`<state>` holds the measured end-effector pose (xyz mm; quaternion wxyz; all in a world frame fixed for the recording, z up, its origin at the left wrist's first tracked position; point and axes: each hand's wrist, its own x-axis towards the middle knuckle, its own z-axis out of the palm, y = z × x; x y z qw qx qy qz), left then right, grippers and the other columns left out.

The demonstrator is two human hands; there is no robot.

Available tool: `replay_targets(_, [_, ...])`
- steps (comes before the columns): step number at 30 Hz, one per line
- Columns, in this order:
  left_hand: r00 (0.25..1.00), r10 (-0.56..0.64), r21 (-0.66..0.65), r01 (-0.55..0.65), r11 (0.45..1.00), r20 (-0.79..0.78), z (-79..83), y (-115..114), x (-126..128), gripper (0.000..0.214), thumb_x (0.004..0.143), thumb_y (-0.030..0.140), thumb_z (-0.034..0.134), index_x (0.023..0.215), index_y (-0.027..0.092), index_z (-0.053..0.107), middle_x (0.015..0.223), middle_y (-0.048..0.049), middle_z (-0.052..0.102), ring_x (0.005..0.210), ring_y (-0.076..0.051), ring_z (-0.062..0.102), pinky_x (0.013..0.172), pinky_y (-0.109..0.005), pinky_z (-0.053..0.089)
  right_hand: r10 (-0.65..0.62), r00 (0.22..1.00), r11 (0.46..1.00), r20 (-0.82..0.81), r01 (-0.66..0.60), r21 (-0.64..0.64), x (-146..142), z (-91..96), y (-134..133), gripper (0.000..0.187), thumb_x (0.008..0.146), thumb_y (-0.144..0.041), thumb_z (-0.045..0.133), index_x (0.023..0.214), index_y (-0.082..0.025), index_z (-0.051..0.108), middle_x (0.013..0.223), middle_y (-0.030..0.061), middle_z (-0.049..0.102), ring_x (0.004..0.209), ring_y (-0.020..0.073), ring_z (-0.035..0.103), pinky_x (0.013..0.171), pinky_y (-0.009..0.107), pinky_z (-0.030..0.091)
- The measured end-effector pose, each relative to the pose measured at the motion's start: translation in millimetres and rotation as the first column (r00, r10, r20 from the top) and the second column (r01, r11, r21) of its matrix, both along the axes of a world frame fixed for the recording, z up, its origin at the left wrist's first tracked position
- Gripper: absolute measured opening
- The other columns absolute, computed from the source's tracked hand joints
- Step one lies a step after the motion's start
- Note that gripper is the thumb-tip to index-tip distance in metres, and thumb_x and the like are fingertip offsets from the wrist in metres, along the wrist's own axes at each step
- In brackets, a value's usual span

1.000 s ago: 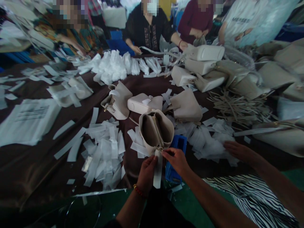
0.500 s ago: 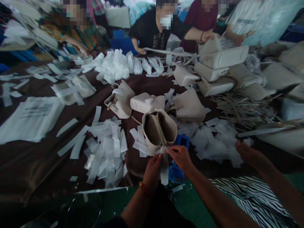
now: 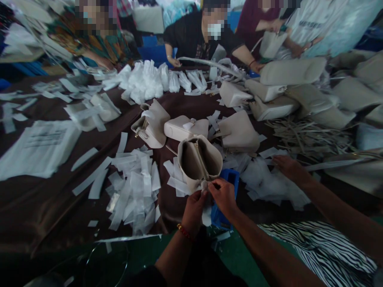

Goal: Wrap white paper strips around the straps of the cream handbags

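Observation:
A beige handbag (image 3: 220,153) stands open on the table in front of me, its two dark compartments parted by a middle divider with a gold zip. At its near edge hangs a translucent white wrapping strip (image 3: 206,217). My left hand (image 3: 193,211) is closed, pinching the strip from the left just below the bag's rim. From the right my right hand (image 3: 223,197) is closed too, its thumb and finger pinching the strip near the bag's metal fitting. My fingers partly hide the fitting. Behind my right hand is a blue plastic tray (image 3: 235,179).
Piles of loose white strips (image 3: 136,187) lie at left. More beige bags (image 3: 239,133) stand beyond and at right, near a heap of thin straps (image 3: 314,135). A co-worker's hand (image 3: 289,167) reaches in from the right. Other people sit across the table.
My hands have drawn closer at the bag's near edge, and less of the strip shows below them. The co-worker's hand at right has moved left over the strips. Across the table, a bag was lifted away.

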<state>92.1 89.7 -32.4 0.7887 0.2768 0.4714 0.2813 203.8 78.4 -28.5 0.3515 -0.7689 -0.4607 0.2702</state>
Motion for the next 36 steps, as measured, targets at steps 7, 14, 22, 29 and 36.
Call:
replay_targets(7, [0.987,-0.158,-0.087,0.158,0.984,0.007,15.3,11.7,-12.0,0.034,0.062,0.043,0.069,0.071,0.014,0.054,0.052,0.0053,0.045,0.044,-0.004,0.036,0.043,-0.018,0.025,0.402,0.857,0.817,0.323,-0.495,0.296,26.6,-5.8,-22.9,0.03,0.09,-0.022,0.041,0.118,-0.019,0.052,0.114,0.0093,0.054,0.094,0.014,0.055,0.079,0.026,0.048])
replay_targets(14, [0.821,-0.414,0.13,0.495,0.859,-0.393,17.1,23.9,-22.6,0.025,0.08,0.039,0.042,0.069,0.017,0.048,0.055,0.0048,0.036,0.046,-0.008,0.034,0.047,-0.023,0.028,0.634,0.401,0.525,0.661,-0.851,0.011,32.7,8.7,12.6,0.022,0.091,-0.019,0.039,0.083,-0.015,0.059,0.091,0.0051,0.058,0.086,0.0158,0.049,0.07,0.025,0.046])
replay_targets(22, [0.266,-0.071,0.228,0.914,0.335,-0.961,22.8,1.6,-30.6,0.033,0.086,0.013,0.028,0.107,0.016,0.053,0.092,-0.0094,0.063,0.083,-0.022,0.058,0.073,-0.032,0.038,0.765,0.42,0.596,0.488,-0.749,-0.289,8.2,42.5,20.2,0.011,0.076,-0.008,0.052,0.076,-0.017,0.058,0.087,0.0046,0.059,0.085,0.018,0.05,0.06,0.025,0.041])
replay_targets(29, [0.637,-0.053,0.42,0.566,0.71,-0.769,9.3,7.6,-25.9,0.025,0.084,0.024,0.039,0.082,0.017,0.063,0.074,-0.0045,0.062,0.067,-0.016,0.054,0.063,-0.027,0.034,0.389,0.894,0.914,0.222,-0.404,0.023,5.1,34.2,-2.6,0.013,0.082,-0.019,0.052,0.073,-0.018,0.062,0.081,0.0031,0.06,0.081,0.0149,0.056,0.069,0.024,0.045])
replay_targets(36, [0.935,-0.008,0.199,0.084,0.976,-0.356,-2.7,-6.7,-14.4,0.035,0.07,0.047,0.058,0.074,0.013,0.064,0.061,-0.0021,0.061,0.058,-0.014,0.053,0.057,-0.025,0.04,-0.413,0.895,0.91,-0.168,0.397,-0.122,-4.0,-14.6,-117.8,0.029,0.073,-0.043,0.059,0.081,-0.016,0.065,0.086,0.0093,0.063,0.082,0.023,0.06,0.076,0.035,0.047])
